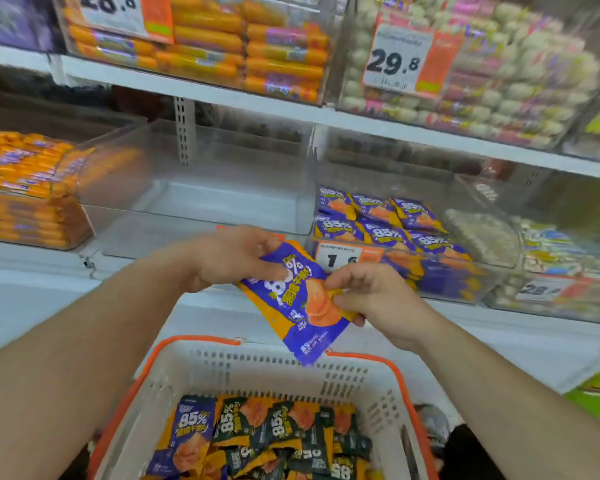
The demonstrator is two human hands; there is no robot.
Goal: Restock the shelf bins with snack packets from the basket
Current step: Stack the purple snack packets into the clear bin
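Both hands hold a purple and orange snack packet (pixel 291 303) in the air above the basket. My left hand (pixel 236 259) grips its upper left edge, thumb across the front. My right hand (pixel 368 296) pinches its right edge. Below stands a white basket (pixel 257 365) with an orange rim, holding several purple and dark green packets (pixel 267 441). On the shelf to the right, a clear bin (pixel 440 275) holds several matching purple packets (pixel 381 220). An empty clear bin (pixel 201 202) stands straight ahead, behind my left hand.
A bin of orange sausage sticks (pixel 25 192) sits at the left. Bins of pale wrapped snacks (pixel 541 251) stand to the right. The upper shelf (pixel 291 114) carries full bins with price tags 28.8 and 29.8. A white shelf ledge (pixel 32 299) runs in front.
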